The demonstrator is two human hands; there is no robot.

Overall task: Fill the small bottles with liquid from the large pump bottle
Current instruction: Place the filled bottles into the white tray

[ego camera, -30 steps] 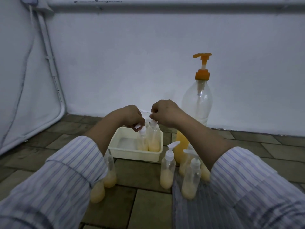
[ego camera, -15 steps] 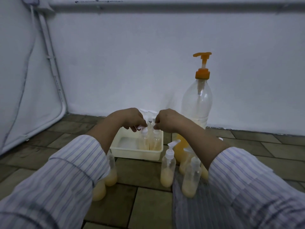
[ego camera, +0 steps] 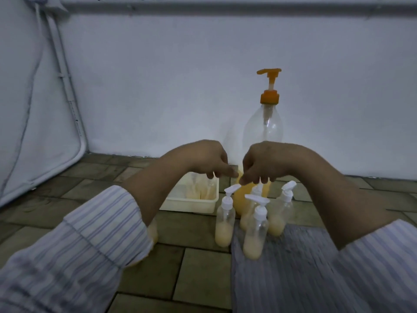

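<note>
The large clear pump bottle [ego camera: 264, 129] with an orange pump stands by the wall, with yellow liquid low in it. Two small bottles [ego camera: 200, 188] stand in the cream tray [ego camera: 189, 205]. Several more small white-pump bottles, partly filled with yellow liquid, stand in front: one [ego camera: 224, 224] at the left, one [ego camera: 255, 233] nearest, one [ego camera: 279, 213] at the right. My left hand [ego camera: 203, 159] hovers over the tray's right end, fingers hanging loose, holding nothing. My right hand [ego camera: 264, 162] hovers above the front group, its fingertips at the left bottle's pump nozzle.
Another small bottle [ego camera: 153, 231] is half hidden behind my left sleeve. A grey striped cloth [ego camera: 293, 263] lies under the near bottles at the right. A white wall stands close behind, with a white pipe [ego camera: 67, 82] running down at the left. The floor is brown tile.
Both hands have let go of the two small bottles, which now stand in the tray. The hands have lifted and shifted right, toward the front group of bottles.
</note>
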